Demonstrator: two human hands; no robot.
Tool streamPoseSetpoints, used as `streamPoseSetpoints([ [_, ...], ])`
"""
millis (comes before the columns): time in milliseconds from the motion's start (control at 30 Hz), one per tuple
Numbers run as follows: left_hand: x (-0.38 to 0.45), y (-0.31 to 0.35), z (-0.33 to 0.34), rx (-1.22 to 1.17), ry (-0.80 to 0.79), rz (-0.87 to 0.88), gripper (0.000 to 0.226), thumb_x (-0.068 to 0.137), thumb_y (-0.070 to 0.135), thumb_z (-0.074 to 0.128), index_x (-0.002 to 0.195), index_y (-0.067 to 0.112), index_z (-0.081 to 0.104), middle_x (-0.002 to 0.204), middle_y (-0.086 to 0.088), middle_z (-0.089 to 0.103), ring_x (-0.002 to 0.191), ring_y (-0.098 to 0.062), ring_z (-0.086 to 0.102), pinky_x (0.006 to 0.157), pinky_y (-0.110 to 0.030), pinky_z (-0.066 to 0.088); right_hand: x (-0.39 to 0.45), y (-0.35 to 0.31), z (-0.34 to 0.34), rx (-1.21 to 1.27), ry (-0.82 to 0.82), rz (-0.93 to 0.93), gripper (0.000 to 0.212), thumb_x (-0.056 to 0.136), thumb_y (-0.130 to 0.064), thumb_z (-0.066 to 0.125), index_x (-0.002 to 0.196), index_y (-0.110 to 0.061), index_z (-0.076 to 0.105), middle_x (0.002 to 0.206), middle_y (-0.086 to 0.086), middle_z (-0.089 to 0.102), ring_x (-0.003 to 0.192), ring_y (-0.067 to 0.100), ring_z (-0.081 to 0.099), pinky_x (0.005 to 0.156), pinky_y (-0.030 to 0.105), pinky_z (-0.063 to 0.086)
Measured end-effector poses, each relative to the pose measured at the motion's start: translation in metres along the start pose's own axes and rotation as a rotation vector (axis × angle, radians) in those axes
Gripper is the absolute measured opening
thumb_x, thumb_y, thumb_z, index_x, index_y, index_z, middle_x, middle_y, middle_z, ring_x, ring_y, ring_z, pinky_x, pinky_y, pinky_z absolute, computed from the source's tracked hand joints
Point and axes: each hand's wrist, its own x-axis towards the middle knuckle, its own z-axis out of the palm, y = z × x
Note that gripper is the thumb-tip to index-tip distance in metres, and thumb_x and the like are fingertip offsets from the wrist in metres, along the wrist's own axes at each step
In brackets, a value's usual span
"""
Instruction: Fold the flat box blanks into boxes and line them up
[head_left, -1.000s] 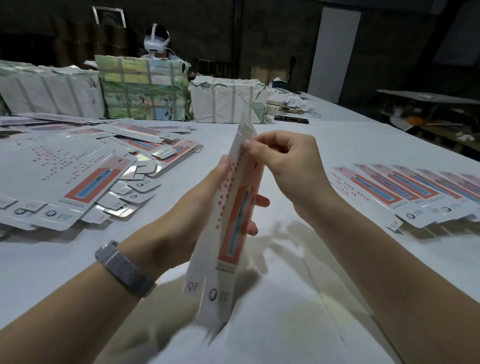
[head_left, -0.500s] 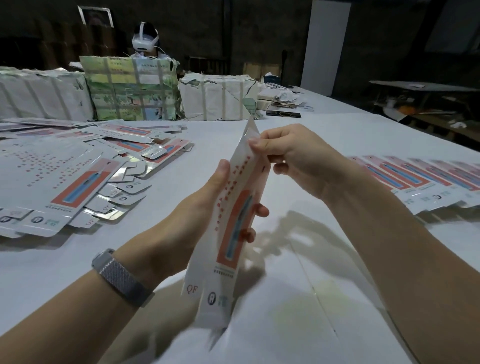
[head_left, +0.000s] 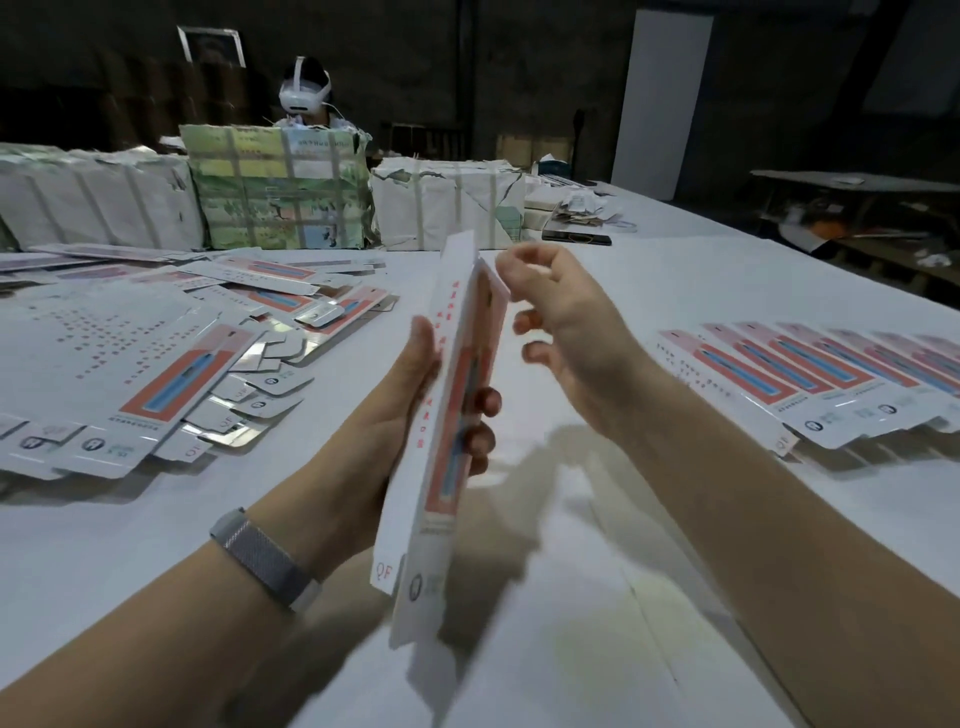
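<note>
Left hand (head_left: 410, 415) gripped box (head_left: 447, 415) at mid-length, centre of frame, thumb on near face, fingertips (head_left: 485, 402) wrapped round far side; held clear of table (head_left: 597, 597) so I could work top end. Right hand (head_left: 561, 322) loosely curled just beside upper flap, held nothing; touching or not, couldn't tell. Box stood near upright, long axis running lower centre to upper centre, top leaning slightly right. Loose blanks (head_left: 171, 384) lay left; finished row (head_left: 810, 384) right.
</note>
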Motion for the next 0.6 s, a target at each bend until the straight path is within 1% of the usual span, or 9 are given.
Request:
streamPoseSetpoints([
  [67, -0.002, -0.002, 0.003, -0.003, -0.007, -0.002, 0.077, 0.075, 0.085, 0.047, 0.111, 0.023, 0.074, 0.084, -0.005, 0.070, 0.065, -0.018, 0.067, 0.061, -0.029, 0.057, -0.005, 0.010, 0.012, 0.000, -0.113, 0.038, 0.058, 0.091, -0.050, 0.060, 0.140, -0.029, 0.036, 0.122, 0.003, 0.058, 0.094, 0.017, 0.058, 0.073, 0.033, 0.042],
  [100, -0.003, -0.003, 0.005, 0.057, 0.028, -0.007, 0.072, 0.076, 0.084, 0.039, 0.102, 0.029, 0.079, 0.085, -0.006, 0.074, 0.070, -0.020, 0.072, 0.062, -0.029, 0.059, -0.009, 0.014, 0.018, 0.019, -0.177, 0.053, 0.066, 0.090, -0.049, 0.060, 0.145, -0.034, 0.027, 0.127, 0.005, 0.057, 0.093, 0.017, 0.063, 0.070, 0.032, 0.048],
  [167, -0.006, -0.003, 0.006, 0.149, 0.093, -0.036, 0.065, 0.076, 0.079, 0.034, 0.089, 0.035, 0.080, 0.088, -0.008, 0.078, 0.077, -0.023, 0.077, 0.059, -0.029, 0.060, -0.015, 0.020, 0.023, 0.089, -0.212, 0.059, 0.077, 0.090, -0.043, 0.064, 0.149, -0.042, 0.014, 0.120, -0.001, 0.059, 0.081, 0.014, 0.072, 0.062, 0.024, 0.055],
  [233, -0.006, -0.002, 0.009, 0.240, 0.174, -0.021, 0.064, 0.077, 0.077, 0.038, 0.100, 0.029, 0.073, 0.089, -0.009, 0.079, 0.078, -0.024, 0.077, 0.056, -0.029, 0.060, -0.014, 0.020, 0.023, 0.143, -0.159, 0.034, 0.082, 0.094, -0.031, 0.065, 0.152, -0.041, 0.009, 0.110, -0.004, 0.061, 0.079, 0.014, 0.073, 0.066, 0.024, 0.058],
  [333, 0.002, -0.004, 0.007, 0.510, 0.338, 0.210, 0.059, 0.081, 0.069, 0.045, 0.112, 0.020, 0.055, 0.091, -0.006, 0.076, 0.074, -0.014, 0.076, 0.058, -0.024, 0.059, -0.012, 0.019, 0.025, 0.136, -0.072, -0.021, 0.083, 0.094, -0.019, 0.064, 0.153, -0.041, 0.010, 0.114, 0.006, 0.061, 0.093, 0.020, 0.069, 0.085, 0.034, 0.060],
  [400, 0.004, -0.004, 0.006, 0.566, 0.396, 0.325, 0.056, 0.081, 0.071, 0.053, 0.118, 0.030, 0.043, 0.100, -0.004, 0.071, 0.076, -0.010, 0.075, 0.057, -0.022, 0.057, -0.012, 0.021, 0.028, 0.111, -0.088, -0.024, 0.076, 0.099, -0.021, 0.058, 0.152, -0.045, 0.009, 0.120, 0.003, 0.059, 0.105, 0.021, 0.067, 0.095, 0.039, 0.055],
  [467, 0.004, -0.003, 0.002, 0.668, 0.432, 0.440, 0.058, 0.084, 0.072, 0.061, 0.124, 0.040, 0.034, 0.100, 0.005, 0.068, 0.078, -0.007, 0.074, 0.059, -0.022, 0.058, -0.011, 0.023, 0.030, 0.127, -0.142, 0.000, 0.066, 0.103, -0.030, 0.049, 0.152, -0.049, 0.008, 0.124, -0.004, 0.056, 0.112, 0.020, 0.065, 0.103, 0.043, 0.051],
  [533, 0.004, -0.001, -0.002, 0.753, 0.449, 0.515, 0.064, 0.084, 0.064, 0.067, 0.130, 0.041, 0.029, 0.098, 0.007, 0.069, 0.078, -0.006, 0.074, 0.064, -0.022, 0.059, -0.009, 0.024, 0.031, 0.198, -0.168, 0.001, 0.058, 0.104, -0.035, 0.044, 0.150, -0.054, 0.015, 0.116, -0.018, 0.058, 0.112, 0.014, 0.065, 0.106, 0.039, 0.048],
  [600, 0.005, -0.001, -0.006, 0.753, 0.421, 0.528, 0.058, 0.088, 0.056, 0.059, 0.136, 0.042, 0.029, 0.096, 0.003, 0.071, 0.080, -0.008, 0.074, 0.067, -0.025, 0.059, -0.008, 0.024, 0.030, 0.239, -0.195, -0.020, 0.056, 0.100, -0.038, 0.044, 0.147, -0.059, 0.021, 0.110, -0.027, 0.063, 0.112, 0.012, 0.066, 0.105, 0.036, 0.048],
])
